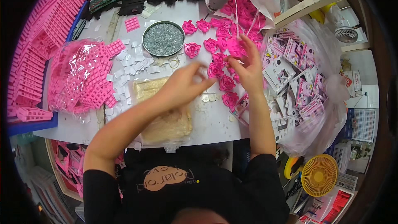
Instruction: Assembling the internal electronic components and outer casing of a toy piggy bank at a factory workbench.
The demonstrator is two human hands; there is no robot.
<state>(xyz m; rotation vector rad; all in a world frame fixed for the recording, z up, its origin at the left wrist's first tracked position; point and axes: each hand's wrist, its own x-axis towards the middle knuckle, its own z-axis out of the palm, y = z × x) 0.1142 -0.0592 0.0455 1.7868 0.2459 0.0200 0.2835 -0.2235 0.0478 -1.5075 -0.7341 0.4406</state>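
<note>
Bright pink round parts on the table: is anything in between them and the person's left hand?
Nothing visible is. The left hand, blurred, is just beside the nearest bright pink round parts. The wrapped packet lies below the left forearm, off to the side of that gap.

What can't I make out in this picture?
In the head view:
Bare left hand: motion blur hides whether its fingertips hold anything.
Bright pink plastic part at the bare right hand: blurred; gripped or merely behind it, unclear.
Grey metallic bits in the round tin: too small to tell their shape.
Pink slatted plastic pieces: cut off by the dark lens rim.
</note>
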